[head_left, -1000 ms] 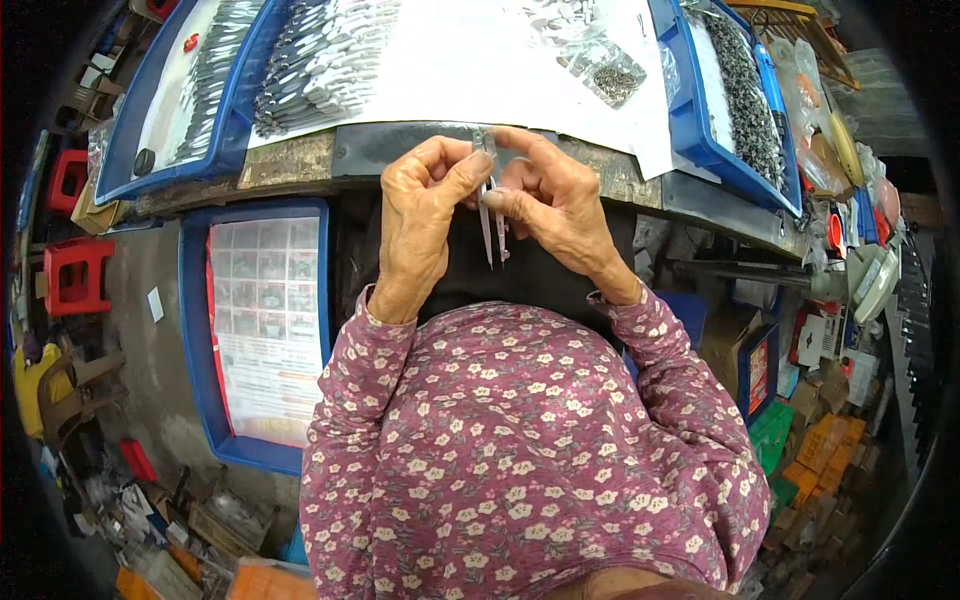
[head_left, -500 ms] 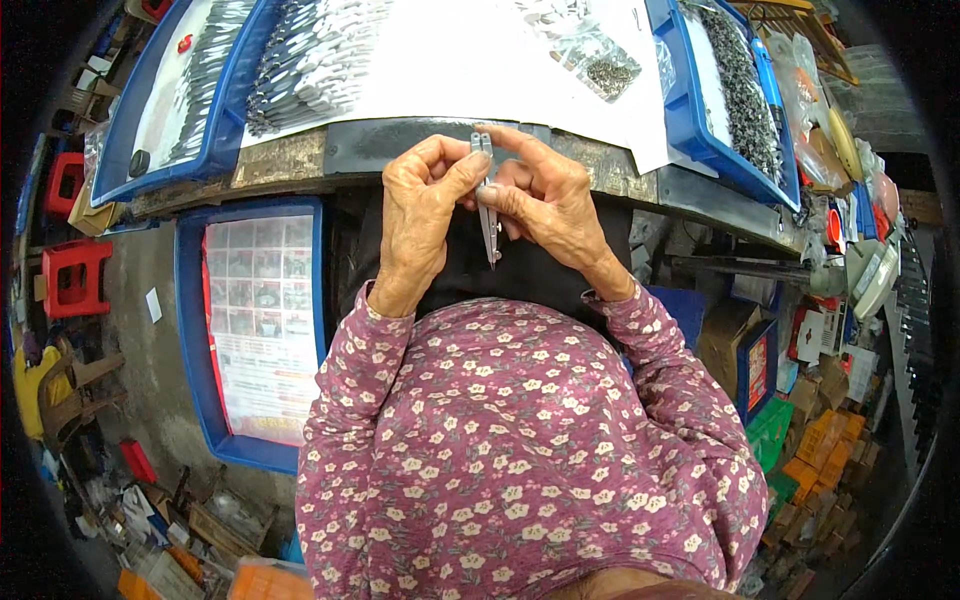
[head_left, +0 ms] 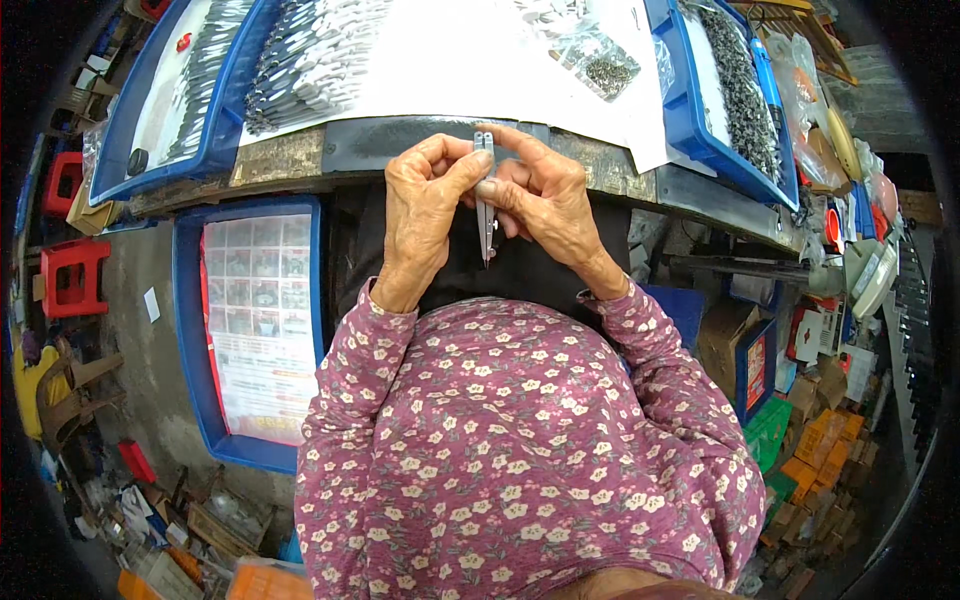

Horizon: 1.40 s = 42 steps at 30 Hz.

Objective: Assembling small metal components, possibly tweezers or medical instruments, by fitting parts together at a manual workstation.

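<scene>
Head view: two hands point(head_left: 417, 215) clamped on one grey compass point(head_left: 485, 218), two blue trays point(head_left: 222, 130) beyond.

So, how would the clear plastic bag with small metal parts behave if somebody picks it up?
The clear plastic bag would probably feel floppy, since its film looks thin and wrinkled. Small metal parts gathered toward one end suggest weight there, so it may sag.
</scene>
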### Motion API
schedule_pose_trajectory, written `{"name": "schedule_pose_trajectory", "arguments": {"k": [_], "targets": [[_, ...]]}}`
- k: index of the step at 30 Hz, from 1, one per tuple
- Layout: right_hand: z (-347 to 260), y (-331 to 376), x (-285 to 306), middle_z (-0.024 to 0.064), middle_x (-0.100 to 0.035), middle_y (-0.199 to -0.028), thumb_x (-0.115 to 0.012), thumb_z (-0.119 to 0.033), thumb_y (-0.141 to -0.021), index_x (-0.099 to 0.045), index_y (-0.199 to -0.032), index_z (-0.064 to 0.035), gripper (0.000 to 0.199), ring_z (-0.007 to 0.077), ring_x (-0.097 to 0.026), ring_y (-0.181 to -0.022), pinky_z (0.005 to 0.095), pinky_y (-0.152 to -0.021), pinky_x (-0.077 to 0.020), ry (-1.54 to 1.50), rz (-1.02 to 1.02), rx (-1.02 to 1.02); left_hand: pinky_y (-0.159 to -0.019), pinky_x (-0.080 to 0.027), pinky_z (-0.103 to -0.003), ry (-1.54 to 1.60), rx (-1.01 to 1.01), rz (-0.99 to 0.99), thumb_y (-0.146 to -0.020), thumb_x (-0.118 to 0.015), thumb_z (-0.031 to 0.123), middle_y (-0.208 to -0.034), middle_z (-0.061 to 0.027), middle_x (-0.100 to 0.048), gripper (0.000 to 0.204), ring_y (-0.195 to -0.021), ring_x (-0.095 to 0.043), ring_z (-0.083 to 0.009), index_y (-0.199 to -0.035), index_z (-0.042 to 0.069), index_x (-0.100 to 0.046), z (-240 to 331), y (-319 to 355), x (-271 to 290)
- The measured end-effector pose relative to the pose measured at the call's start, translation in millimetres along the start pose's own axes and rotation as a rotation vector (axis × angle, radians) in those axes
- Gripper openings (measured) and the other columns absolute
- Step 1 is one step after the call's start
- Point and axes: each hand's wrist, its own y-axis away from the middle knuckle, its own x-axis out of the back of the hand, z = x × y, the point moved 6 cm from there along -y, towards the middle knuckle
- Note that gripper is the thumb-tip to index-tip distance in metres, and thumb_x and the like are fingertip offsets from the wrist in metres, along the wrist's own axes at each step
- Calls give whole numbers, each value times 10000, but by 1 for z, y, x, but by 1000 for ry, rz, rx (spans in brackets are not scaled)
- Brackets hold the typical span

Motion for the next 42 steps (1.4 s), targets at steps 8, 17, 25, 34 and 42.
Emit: {"name": "schedule_pose_trajectory", "arguments": {"k": [8, 17, 25, 34, 42], "targets": [[3, -1, 2, -12, -522, -568, -616, -88, -807, -456, -1222, -7, 452, 27, -448, -429, 159, -370, -310, 93, -17, 20, -513, -394, -164, 60, 12, -43, -789, -612, 95, -673, 6, -579, 79, -564, -508, -35, -793, 17, -598, -6, -3, 3], [6, -9, 19, 1, -549, -645, -521, -147, -881, -594, -1071, -21, 239, 21, -463, -506, 131, -419, -321, -54, -125, -21, -514, -395, -168, 178, 233, -237, -766, -612, 104, -668, 9, -574, 76, -552, -500, -38, -783, 31, -599, -13, -4, -4], [2, -10, 27, 13, -601, -726, -649, -158, -783, -639, -895, 0, 194, 35, -516, -619, 152, -506, -400, -249, -144, 33, -564, -395, -161, 181, 304, -354, -782, -594, 94, -726, -24, -597, 79, -622, -527, -57, -811, 21, -594, -8, 2, -18], [-2, -16, 39, 1, -576, -723, -613, -92, -805, -601, -935, 24, 175, 10, -437, -537, 128, -456, -317, -187, 54, 17, -507, -385, -180, -121, -38, -113, -855, -555, 144, -672, -5, -547, 164, -591, -486, -41, -895, -14, -536, 14, 0, -31], [-11, -31, 46, -7, -553, -639, -611, -139, -798, -622, -886, 5, 169, 16, -423, -478, 134, -429, -324, 0, -77, -6, -505, -415, -349, -622, -393, 11, -843, -514, 79, -673, -155, -553, 91, -579, -559, -282, -857, -3, -477, 25, -1, -34]]}}
